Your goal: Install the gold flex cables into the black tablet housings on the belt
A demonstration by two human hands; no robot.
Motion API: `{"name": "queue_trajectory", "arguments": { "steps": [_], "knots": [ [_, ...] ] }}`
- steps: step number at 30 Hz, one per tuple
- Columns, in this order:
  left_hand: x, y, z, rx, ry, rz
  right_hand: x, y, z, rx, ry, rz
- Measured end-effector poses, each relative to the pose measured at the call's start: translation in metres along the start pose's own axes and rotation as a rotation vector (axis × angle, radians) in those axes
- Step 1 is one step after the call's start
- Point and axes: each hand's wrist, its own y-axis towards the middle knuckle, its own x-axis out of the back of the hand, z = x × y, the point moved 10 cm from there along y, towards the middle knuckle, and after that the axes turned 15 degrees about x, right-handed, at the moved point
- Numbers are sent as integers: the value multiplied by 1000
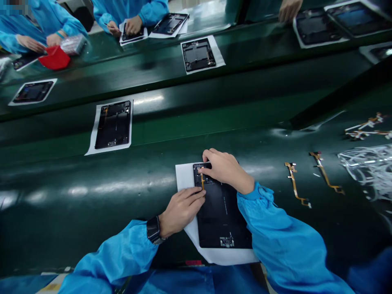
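Note:
In the head view a black tablet back housing (pixel 220 212) lies inner side up on a white sheet (pixel 185 175) in front of me. A thin orange flex cable (pixel 202 179) runs along its upper left part. My left hand (pixel 183 206) reaches in from the left, fingers stretched out, with fingertips touching the cable's lower end. Over the housing's top edge bends my right hand (pixel 226 169); its thumb presses near the cable's upper end and its fingers curl round the edge. The palm hides the housing's upper right part.
Two loose flex cables (pixel 295 185) lie right of my right arm, beside clear plastic strips (pixel 370 167). Another housing (pixel 114 124) rests on the green conveyor belt (pixel 183 122). A dark post (pixel 337 94) slants at right. Co-workers in blue sleeves (pixel 153 12) handle housings across the line.

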Motion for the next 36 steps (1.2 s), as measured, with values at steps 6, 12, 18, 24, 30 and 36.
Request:
{"name": "queue_trajectory", "arguments": {
  "steps": [6, 12, 18, 24, 30, 36],
  "knots": [
    [-1, 1, -2, 4, 20, 98, 6, -4, 1, -10, 17, -5],
    [-2, 14, 10, 19, 4, 172, 16, -28, 21, 108, 266, -23],
    [-5, 17, 9, -6, 90, 241, 26, -63, 26, 30, 379, -89],
    [1, 2, 3, -74, 47, 281, 12, -107, 12, -213, 507, -197],
    [2, -2, 11, -52, -101, 260, 8, -119, 45, -73, 374, -293],
    [12, -14, 26, 79, -277, 157, -11, -99, 82, 42, 40, -107]
  ]
}}
